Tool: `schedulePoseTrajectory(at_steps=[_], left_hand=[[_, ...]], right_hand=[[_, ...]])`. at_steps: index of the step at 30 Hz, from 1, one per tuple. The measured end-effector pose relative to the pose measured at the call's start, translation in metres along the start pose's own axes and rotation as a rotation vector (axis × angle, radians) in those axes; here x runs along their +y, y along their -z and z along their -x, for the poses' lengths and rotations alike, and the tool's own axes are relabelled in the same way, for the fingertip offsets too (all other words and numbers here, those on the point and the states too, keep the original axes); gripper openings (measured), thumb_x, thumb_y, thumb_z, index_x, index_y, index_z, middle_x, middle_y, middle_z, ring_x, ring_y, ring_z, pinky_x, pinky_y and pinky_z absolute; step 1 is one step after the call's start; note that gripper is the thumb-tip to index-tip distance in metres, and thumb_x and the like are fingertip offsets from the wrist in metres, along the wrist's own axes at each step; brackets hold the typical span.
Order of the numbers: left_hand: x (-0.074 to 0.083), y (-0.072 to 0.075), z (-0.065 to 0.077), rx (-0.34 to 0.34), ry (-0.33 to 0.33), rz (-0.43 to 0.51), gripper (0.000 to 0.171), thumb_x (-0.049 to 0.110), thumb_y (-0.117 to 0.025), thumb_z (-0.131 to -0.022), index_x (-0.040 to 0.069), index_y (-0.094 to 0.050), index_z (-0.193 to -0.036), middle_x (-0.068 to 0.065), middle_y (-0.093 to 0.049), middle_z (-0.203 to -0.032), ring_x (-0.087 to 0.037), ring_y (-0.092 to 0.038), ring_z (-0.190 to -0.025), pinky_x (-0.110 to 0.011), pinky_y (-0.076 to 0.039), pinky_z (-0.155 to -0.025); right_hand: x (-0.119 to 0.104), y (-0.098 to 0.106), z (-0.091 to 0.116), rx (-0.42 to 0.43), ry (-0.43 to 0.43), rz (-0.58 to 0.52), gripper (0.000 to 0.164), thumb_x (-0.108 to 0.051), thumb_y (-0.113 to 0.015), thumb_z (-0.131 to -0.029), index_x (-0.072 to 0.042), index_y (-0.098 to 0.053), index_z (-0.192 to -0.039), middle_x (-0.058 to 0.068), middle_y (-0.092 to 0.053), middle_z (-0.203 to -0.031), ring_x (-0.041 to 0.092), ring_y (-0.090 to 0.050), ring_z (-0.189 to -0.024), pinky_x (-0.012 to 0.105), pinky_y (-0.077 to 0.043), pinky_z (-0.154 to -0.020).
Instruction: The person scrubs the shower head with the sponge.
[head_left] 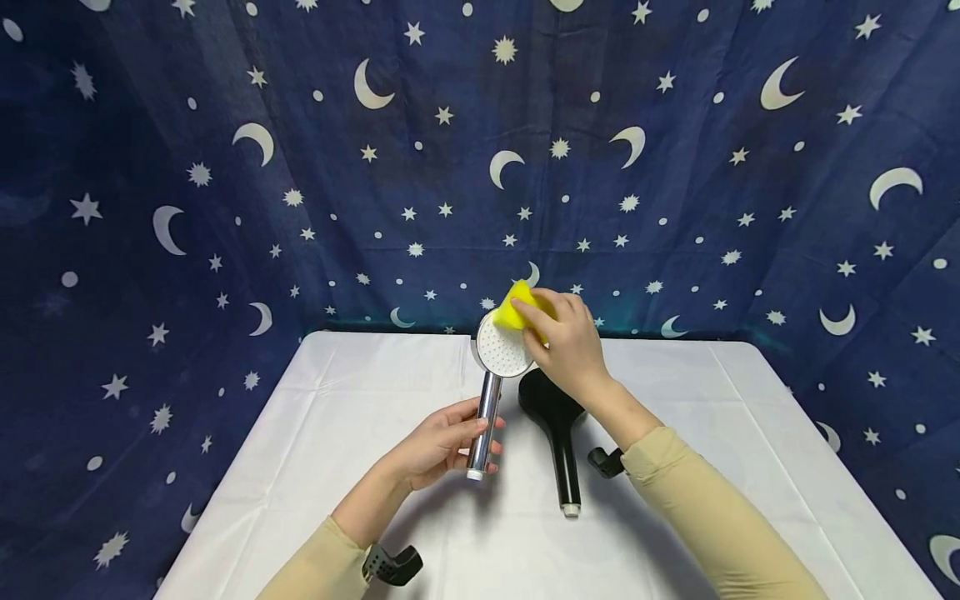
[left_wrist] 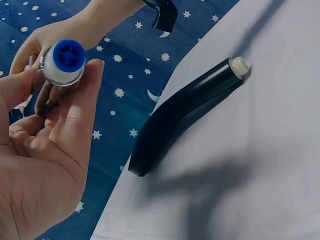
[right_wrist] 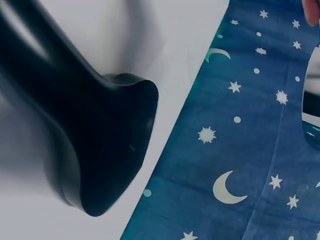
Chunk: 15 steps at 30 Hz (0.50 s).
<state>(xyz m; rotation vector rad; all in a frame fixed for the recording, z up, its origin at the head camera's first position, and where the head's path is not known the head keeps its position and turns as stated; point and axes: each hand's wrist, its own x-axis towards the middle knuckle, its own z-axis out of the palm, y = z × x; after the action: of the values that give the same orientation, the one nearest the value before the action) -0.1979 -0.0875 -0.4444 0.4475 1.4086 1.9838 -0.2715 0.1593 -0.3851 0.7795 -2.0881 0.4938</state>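
Note:
My left hand grips the chrome handle of a hand shower head, tilted up with its white, nozzled face toward me. In the left wrist view the handle's end with a blue insert points at the camera, between thumb and fingers of the left hand. My right hand pinches a yellow sponge at the upper edge of that face. Below the right hand lies a black shower head, face down on the table; its back fills much of the right wrist view.
A white-covered table lies beneath both hands. Behind it hangs a dark blue cloth with moons and stars. Black wrist devices are worn on both forearms, the right one close to the black shower head.

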Motion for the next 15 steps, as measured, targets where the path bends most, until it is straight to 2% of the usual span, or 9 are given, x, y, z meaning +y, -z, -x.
schedulePoseTrajectory(at_steps=[2,5,11,15], left_hand=[[0.000,0.000,0.000,0.002,0.004,-0.009,0.054,0.017,-0.056,-0.107,0.007,-0.036,-0.156,-0.013,-0.056,-0.134,-0.021,-0.071,-0.100,-0.054,-0.057,-0.089],[-0.001,0.000,0.000,0.015,-0.004,-0.010,0.056,0.016,-0.058,-0.106,0.010,-0.035,-0.157,-0.016,-0.054,-0.135,-0.022,-0.071,-0.101,-0.054,-0.058,-0.088],[-0.003,0.003,0.000,0.012,-0.031,0.010,0.065,0.011,-0.055,-0.106,0.026,-0.027,-0.162,-0.027,-0.048,-0.141,-0.024,-0.071,-0.099,-0.055,-0.058,-0.086],[-0.004,0.005,0.001,0.015,-0.013,0.017,0.065,0.013,-0.056,-0.106,0.025,-0.026,-0.162,-0.029,-0.046,-0.143,-0.025,-0.070,-0.099,-0.054,-0.058,-0.086]], right_hand=[[-0.002,-0.001,0.003,-0.008,-0.009,-0.011,0.042,-0.009,-0.076,-0.087,-0.015,-0.072,-0.128,0.016,-0.061,-0.130,0.038,-0.055,-0.104,0.051,-0.048,-0.091],[-0.013,-0.002,0.008,-0.058,0.031,-0.046,0.042,-0.013,-0.074,-0.088,-0.016,-0.071,-0.130,0.017,-0.061,-0.131,0.038,-0.056,-0.105,0.050,-0.049,-0.092],[-0.031,-0.004,0.023,-0.173,0.149,-0.072,0.045,-0.015,-0.075,-0.087,-0.019,-0.071,-0.131,0.014,-0.063,-0.129,0.033,-0.058,-0.106,0.046,-0.052,-0.093],[-0.029,-0.005,0.027,-0.208,0.252,-0.038,0.048,-0.015,-0.077,-0.086,-0.020,-0.070,-0.133,0.013,-0.064,-0.128,0.032,-0.059,-0.106,0.045,-0.052,-0.094]])
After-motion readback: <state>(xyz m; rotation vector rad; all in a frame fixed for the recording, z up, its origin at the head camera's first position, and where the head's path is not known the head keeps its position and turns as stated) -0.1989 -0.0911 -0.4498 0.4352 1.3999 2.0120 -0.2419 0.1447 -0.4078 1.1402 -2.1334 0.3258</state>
